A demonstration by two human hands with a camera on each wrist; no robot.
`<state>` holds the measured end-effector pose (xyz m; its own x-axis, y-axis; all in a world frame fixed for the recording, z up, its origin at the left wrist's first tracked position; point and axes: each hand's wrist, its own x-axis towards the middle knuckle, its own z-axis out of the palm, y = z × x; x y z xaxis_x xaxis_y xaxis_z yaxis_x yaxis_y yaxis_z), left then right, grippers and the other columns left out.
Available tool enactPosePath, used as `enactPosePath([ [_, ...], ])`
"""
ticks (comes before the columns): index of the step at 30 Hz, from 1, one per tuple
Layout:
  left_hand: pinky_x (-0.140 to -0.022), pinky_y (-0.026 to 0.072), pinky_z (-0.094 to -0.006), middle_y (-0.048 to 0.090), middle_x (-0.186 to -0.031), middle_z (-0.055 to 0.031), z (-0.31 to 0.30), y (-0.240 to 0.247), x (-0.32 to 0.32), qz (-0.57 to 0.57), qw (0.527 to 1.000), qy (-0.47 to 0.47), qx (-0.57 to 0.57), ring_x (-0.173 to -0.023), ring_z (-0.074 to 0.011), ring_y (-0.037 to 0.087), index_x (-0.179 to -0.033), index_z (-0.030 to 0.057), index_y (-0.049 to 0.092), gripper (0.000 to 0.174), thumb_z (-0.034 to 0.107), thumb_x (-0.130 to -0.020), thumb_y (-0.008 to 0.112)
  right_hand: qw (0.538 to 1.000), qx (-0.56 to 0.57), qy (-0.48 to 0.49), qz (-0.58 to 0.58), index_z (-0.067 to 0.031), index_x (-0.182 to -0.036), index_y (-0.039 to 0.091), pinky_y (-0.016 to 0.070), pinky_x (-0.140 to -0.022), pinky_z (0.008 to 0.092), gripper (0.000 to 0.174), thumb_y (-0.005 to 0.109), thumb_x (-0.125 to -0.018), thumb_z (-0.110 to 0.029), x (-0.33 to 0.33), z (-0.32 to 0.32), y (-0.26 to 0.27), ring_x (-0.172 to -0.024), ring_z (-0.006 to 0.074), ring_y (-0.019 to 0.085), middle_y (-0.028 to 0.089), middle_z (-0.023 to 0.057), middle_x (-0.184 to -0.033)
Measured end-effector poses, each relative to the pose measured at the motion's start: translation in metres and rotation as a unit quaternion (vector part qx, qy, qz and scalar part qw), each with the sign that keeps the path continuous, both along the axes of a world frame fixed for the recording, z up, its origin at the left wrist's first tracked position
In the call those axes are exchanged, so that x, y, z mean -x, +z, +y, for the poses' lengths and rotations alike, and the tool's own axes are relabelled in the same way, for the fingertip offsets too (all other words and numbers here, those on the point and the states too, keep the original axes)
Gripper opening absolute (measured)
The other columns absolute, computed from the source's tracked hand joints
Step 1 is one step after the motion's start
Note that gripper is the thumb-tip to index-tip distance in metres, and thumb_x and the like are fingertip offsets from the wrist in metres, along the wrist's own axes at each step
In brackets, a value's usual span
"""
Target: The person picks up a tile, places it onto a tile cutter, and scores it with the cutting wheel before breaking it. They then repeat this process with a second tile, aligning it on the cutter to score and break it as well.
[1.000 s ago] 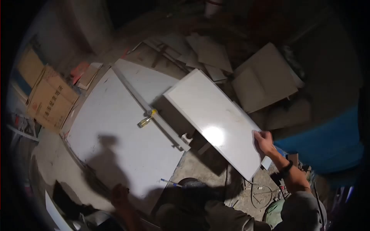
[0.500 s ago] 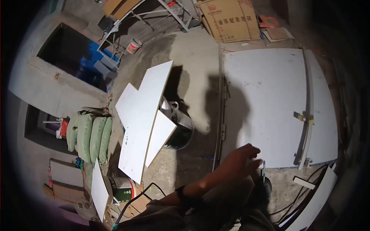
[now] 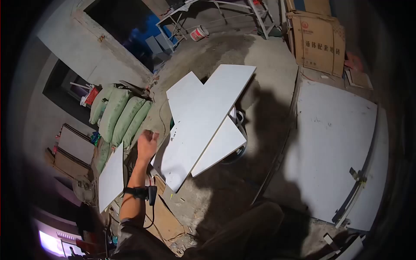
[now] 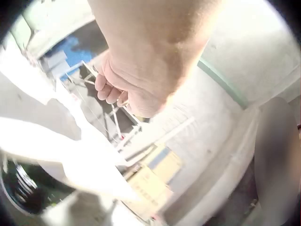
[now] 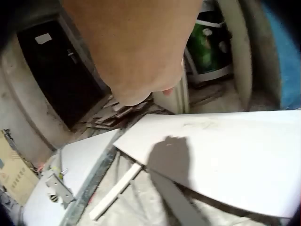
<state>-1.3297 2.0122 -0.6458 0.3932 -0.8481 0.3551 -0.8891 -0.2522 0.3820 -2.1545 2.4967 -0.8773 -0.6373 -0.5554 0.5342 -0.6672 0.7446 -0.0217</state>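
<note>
In the head view my left hand (image 3: pixel 147 146) is raised just left of the stacked white boards (image 3: pixel 197 117), which lie across each other on a bucket. Its fingers hang loosely bent with nothing in them; the left wrist view shows the same hand (image 4: pixel 136 75) from the palm side. Outside the head view, my right hand (image 5: pixel 141 75) appears in the right wrist view above a white panel (image 5: pixel 225 155), casting a shadow on it. Most of its fingers are hidden behind the hand, so any hold is unclear.
Green sacks (image 3: pixel 119 115) and a leaning white board (image 3: pixel 112 180) are at the left. A large white sheet (image 3: pixel 338 143) bearing a metal bar lies at the right, below a cardboard box (image 3: pixel 318 43). A metal frame (image 3: pixel 260 19) stands at the back.
The head view has swung left. My left hand has moved away from the large sheet to beside the stacked boards. My right hand, earlier gripping a white panel, has left the head view.
</note>
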Motion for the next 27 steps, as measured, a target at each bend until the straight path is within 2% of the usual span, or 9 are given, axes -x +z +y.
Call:
enactPosePath([
  [2, -0.083, 0.0546, -0.0426, 0.073, -0.093, -0.0268, -0.011, -0.022, -0.026, 0.013, 0.996, 0.017, -0.088, -0.091, -0.0321, 0.073, -0.103, -0.0069, 0.071, 0.061, 0.054, -0.099, 0.064, 0.999, 0.015, 0.039, -0.006, -0.0008, -0.096, 0.076, 0.0562, -0.069, 0.0476, 0.036, 0.06, -0.104, -0.033, -0.005, -0.073, 0.017, -0.075, 0.037, 0.068, 0.072, 0.0167, -0.09],
  [5, -0.098, 0.0515, -0.0434, 0.072, -0.116, -0.0279, -0.026, -0.061, -0.041, 0.113, 0.969, 0.08, -0.202, -0.11, -0.0369, 0.069, -0.117, -0.0091, 0.069, 0.077, 0.065, -0.098, 0.059, 0.975, 0.133, 0.17, -0.042, -0.0006, -0.094, 0.07, 0.0501, -0.061, 0.0411, 0.031, 0.06, -0.105, -0.028, -0.007, -0.15, 0.011, -0.068, 0.0276, 0.06, 0.064, 0.0118, -0.082],
  [8, -0.093, 0.0546, -0.0399, 0.072, -0.118, -0.0227, -0.019, -0.035, 0.008, 0.233, 0.961, 0.077, -0.127, -0.104, -0.0325, 0.07, -0.124, -0.0121, 0.065, 0.073, 0.054, -0.094, 0.072, 0.935, 0.189, 0.256, -0.153, 0.0026, -0.089, 0.055, 0.0411, -0.06, 0.0351, 0.025, 0.056, -0.108, -0.014, -0.025, -0.209, 0.016, -0.068, 0.0183, 0.047, 0.048, 0.0086, -0.076],
  [10, -0.086, 0.0563, -0.0365, 0.073, -0.117, -0.0173, -0.011, -0.017, 0.036, 0.301, 0.944, 0.109, -0.082, -0.099, -0.0251, 0.07, -0.125, -0.0092, 0.065, 0.058, 0.034, -0.091, 0.082, 0.908, 0.178, 0.276, -0.262, 0.0043, -0.09, 0.054, 0.0411, -0.064, 0.0346, 0.019, 0.056, -0.105, -0.006, -0.056, -0.237, 0.034, -0.07, 0.0207, 0.048, 0.047, 0.0107, -0.079],
  [15, -0.07, 0.0526, -0.0373, 0.073, -0.086, -0.0128, -0.006, -0.019, -0.005, 0.197, 0.98, 0.039, -0.003, -0.076, -0.0226, 0.065, -0.092, -0.0114, 0.073, 0.049, 0.037, -0.091, 0.082, 0.861, 0.213, 0.37, -0.278, 0.0061, -0.087, 0.058, 0.0434, -0.067, 0.035, 0.013, 0.058, -0.098, -0.001, -0.123, -0.305, 0.1, -0.072, 0.0234, 0.053, 0.054, 0.0123, -0.083],
  [18, -0.052, 0.0358, -0.0314, 0.056, -0.063, 0.0008, 0.012, 0.042, 0.032, 0.192, 0.981, 0.007, 0.024, -0.057, -0.0097, 0.043, -0.064, -0.0029, 0.064, 0.049, 0.034, -0.094, 0.08, 0.821, 0.252, 0.435, -0.269, 0.0056, -0.086, 0.061, 0.0463, -0.069, 0.0346, 0.006, 0.063, -0.092, 0.003, -0.153, -0.331, 0.149, -0.075, 0.0241, 0.058, 0.059, 0.0137, -0.086],
  [20, -0.052, 0.0304, -0.0314, 0.051, -0.061, 0.0044, 0.015, 0.073, 0.052, 0.161, 0.983, -0.04, 0.074, -0.057, -0.0088, 0.038, -0.059, 0.0027, 0.058, 0.051, 0.032, -0.095, 0.079, 0.801, 0.265, 0.476, -0.246, 0.0063, -0.09, 0.064, 0.0486, -0.072, 0.0351, 0.004, 0.066, -0.086, 0.006, -0.169, -0.347, 0.186, -0.078, 0.0277, 0.06, 0.061, 0.0152, -0.089],
  [23, -0.054, 0.0271, -0.0283, 0.052, -0.062, 0.0059, 0.012, 0.13, 0.09, 0.083, 0.984, -0.099, 0.126, -0.06, -0.005, 0.038, -0.065, 0.0019, 0.062, 0.047, 0.033, -0.097, 0.078, 0.797, 0.245, 0.544, -0.094, 0.0068, -0.111, 0.068, 0.0521, -0.084, 0.0389, 0.029, 0.069, -0.082, 0.005, -0.182, -0.377, 0.256, -0.097, 0.0362, 0.065, 0.065, 0.0203, -0.108],
  [27, -0.058, 0.032, -0.0251, 0.054, -0.067, 0.0062, -0.007, 0.204, 0.192, -0.053, 0.949, -0.266, 0.16, -0.065, -0.0039, 0.043, -0.072, 0.0003, 0.066, 0.043, 0.034, -0.096, 0.077, 0.818, 0.242, 0.499, 0.153, -0.0002, -0.148, 0.051, 0.0459, -0.108, 0.0473, 0.077, 0.083, -0.082, -0.026, -0.184, -0.418, 0.329, -0.137, 0.0399, 0.048, 0.052, 0.022, -0.147],
])
